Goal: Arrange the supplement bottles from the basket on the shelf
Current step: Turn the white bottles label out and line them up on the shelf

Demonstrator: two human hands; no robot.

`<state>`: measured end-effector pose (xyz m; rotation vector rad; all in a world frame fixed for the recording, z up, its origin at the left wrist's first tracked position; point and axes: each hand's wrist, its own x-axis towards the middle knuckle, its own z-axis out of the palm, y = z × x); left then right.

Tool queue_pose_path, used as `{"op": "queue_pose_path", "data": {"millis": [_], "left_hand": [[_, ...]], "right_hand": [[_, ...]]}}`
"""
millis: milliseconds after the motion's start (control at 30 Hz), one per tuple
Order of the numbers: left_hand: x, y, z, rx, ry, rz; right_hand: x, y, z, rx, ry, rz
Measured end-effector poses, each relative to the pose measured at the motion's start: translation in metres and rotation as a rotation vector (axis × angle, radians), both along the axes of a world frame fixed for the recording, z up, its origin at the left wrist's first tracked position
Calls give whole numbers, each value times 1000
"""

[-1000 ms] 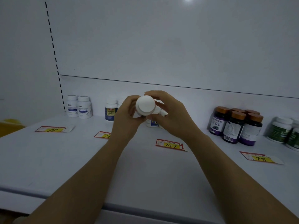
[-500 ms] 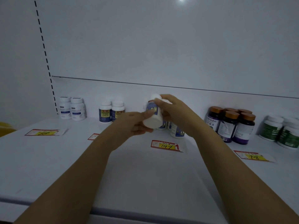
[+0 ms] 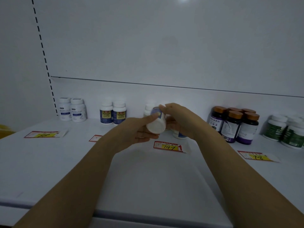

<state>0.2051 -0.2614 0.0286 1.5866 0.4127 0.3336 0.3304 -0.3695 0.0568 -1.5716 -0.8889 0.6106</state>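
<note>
Head view: both hands grip tilted white bottle (image 3: 156, 120), blue label; round base faces camera.

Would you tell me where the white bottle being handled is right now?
Mid-frame in the head view, the bottle is held tilted between the left hand and right hand, just above and behind the 147 tag.
</note>
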Motion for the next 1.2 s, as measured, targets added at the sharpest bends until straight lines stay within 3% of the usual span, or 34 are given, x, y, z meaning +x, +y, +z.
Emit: {"op": "queue_pose_path", "data": {"millis": [167,333,700,833,1000,1200], "left_hand": [[3,1,-3,368,-75,136],[7,3,-11,515,-146,219],[11,-2,-19,673,-119,258],[8,-7,-21,818,33,204],[11,-7,-35,984,359,54],[13,-6,-41,1188,551,-43]], "right_hand": [[-2,-2,1,114,-218,-15],[-7,-4,4,144,-366,-15],[-1,-1,31,-55,-709,-214],[10,1,37,-136,-744,-253],[24,11,11,-201,-809,-307],[28,19,-16,-343,-956,-410]]}}
